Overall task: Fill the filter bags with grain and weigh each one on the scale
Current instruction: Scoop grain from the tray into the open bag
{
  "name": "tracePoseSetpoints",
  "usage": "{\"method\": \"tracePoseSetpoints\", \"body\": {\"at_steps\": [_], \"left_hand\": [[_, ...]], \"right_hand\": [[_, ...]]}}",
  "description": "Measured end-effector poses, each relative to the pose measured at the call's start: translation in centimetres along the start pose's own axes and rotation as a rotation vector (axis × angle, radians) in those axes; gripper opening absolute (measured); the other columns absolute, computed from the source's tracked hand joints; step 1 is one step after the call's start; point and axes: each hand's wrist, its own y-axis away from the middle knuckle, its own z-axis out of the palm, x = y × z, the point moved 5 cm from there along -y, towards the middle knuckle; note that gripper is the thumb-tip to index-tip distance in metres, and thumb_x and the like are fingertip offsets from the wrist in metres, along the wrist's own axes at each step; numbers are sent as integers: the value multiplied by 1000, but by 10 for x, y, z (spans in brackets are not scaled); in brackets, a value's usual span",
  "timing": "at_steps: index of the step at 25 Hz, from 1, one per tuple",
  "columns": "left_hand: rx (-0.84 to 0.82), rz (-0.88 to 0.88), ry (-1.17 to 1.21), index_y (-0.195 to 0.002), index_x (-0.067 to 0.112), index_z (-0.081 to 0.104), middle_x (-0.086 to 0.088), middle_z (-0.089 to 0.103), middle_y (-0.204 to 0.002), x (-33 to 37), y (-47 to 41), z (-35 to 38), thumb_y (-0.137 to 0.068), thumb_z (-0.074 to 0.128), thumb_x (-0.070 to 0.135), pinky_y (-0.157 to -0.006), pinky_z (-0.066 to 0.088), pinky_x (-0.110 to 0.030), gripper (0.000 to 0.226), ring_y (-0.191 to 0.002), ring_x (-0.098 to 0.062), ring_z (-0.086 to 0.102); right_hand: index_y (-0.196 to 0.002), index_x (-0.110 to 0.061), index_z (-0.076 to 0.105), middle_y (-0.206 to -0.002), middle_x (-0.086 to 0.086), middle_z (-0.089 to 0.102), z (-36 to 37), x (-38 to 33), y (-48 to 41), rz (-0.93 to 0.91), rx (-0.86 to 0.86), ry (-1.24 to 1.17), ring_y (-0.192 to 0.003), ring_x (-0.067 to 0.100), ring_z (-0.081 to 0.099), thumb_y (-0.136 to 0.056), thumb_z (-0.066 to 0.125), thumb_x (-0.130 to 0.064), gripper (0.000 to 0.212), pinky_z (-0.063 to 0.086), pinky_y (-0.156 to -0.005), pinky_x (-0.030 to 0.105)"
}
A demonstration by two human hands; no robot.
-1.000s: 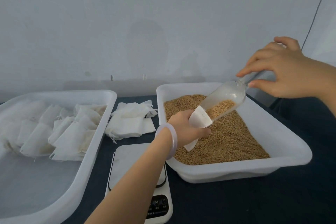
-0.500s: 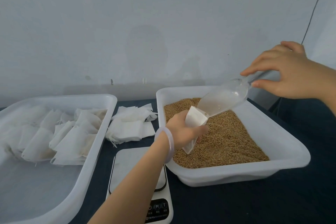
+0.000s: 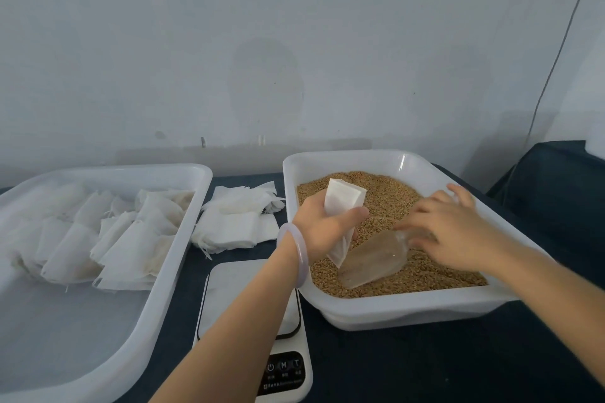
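Holding the filter bag [image 3: 343, 196] in my left hand [image 3: 327, 227] right now, fingers and thumb wrapped round its middle, over the near-left part of the grain [image 3: 393, 203] in the white tray [image 3: 402, 304]. The bag stands more or less upright, long axis running up and a bit away from me, open mouth on top. The bit that matters for weighing: the scale [image 3: 242, 288] sits near and left of that hand, just beside the tray's near-left corner, basically under my left forearm. So the left hand is the nearer one by far, and I reckon it's a short pull back toward me and down, keeping the mouth up so nothing spills. My right hand [image 3: 458, 235] is over the right side of the grain with fingers spread across the handle end of the clear scoop [image 3: 376, 257], which lies low on the grain pointing near-left, its tip close to the bag's bottom. It's blurry, and the handle is hidden under my fingers, so I honestly can't tell if I'm gripping it or just resting on it. I also can't see how full the bag is, and my arm covers part of the scale, with no reading I can make out.
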Motion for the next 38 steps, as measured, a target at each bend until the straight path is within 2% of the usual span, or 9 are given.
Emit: {"method": "tracePoseSetpoints", "body": {"at_steps": [9, 14, 17, 20, 23, 26, 29, 32, 38], "left_hand": [[-9, 0, -18, -86, 23, 57, 5, 62, -72, -2, -1, -1, -83, 70, 28, -62, 50, -24, 14, -64, -8, 62], [-46, 33, -105, -85, 27, 57, 6, 64, -74, 0, 2, 2, -81, 71, 31, -65, 52, -27, 15, -69, -11, 62], [-51, 33, -147, -84, 31, 55, 6, 63, -77, 1, 4, 4, -82, 70, 33, -68, 50, -27, 16, -73, -12, 61], [-35, 41, -172, -84, 30, 55, 5, 62, -78, 2, 4, 3, -81, 70, 34, -70, 51, -29, 16, -74, -14, 61], [-48, 41, -187, -83, 31, 54, 5, 63, -79, 3, 4, 3, -81, 71, 34, -74, 51, -32, 17, -76, -16, 61], [-76, 40, -250, -83, 32, 53, 6, 63, -79, 4, 4, 6, -80, 72, 35, -77, 52, -36, 20, -80, -18, 63], [-85, 41, -290, -83, 34, 53, 6, 64, -82, 3, 4, 7, -78, 72, 38, -82, 53, -41, 21, -85, -20, 64], [-81, 35, -278, -85, 36, 53, 5, 66, -87, 2, 3, 7, -76, 73, 39, -85, 53, -43, 21, -88, -20, 65], [-67, 35, -267, -87, 39, 53, 8, 64, -85, -1, 2, 7, -75, 73, 38, -85, 54, -42, 24, -88, -19, 64]], "right_hand": [[-103, -55, 52, -111, -26, 55, -7, 21, 11, 137, -25, -248, -116, 8, 45, -87, 61, -40, 23, 12, -113, 44], [-98, -45, 58, -109, -20, 61, -37, 47, 21, 209, 59, -496, -114, 12, 53, -87, 64, -28, 21, 30, -109, 47], [-96, -46, 63, -112, -18, 63, -64, 59, 21, 233, 130, -594, -116, 11, 52, -87, 64, -26, 22, 35, -106, 45], [-88, -52, 64, -101, -27, 65, -93, 56, 20, 170, 187, -630, -105, -2, 55, -83, 66, -28, 25, 39, -95, 33], [-90, -54, 59, -98, -26, 63, -118, 44, 15, 49, 249, -437, -101, 2, 56, -80, 66, -29, 28, 34, -102, 40], [-95, -50, 56, -98, -14, 60, -136, 31, 7, -25, 328, -155, -104, 11, 44, -81, 64, -34, 22, 4, -113, 41], [-101, -41, 65, -96, -11, 57, -151, 18, 2, -112, 417, 26, -111, 21, 40, -85, 58, -37, 18, -8, -111, 38], [-104, -30, 70, -95, -7, 59, -155, 6, -4, -193, 410, 117, -111, 22, 38, -76, 54, -35, 33, -12, -110, 45], [-105, -29, 70, -95, -8, 56, -149, 1, -6, -199, 420, 113, -112, 23, 41, -82, 70, -20, 25, -13, -111, 47]]}}
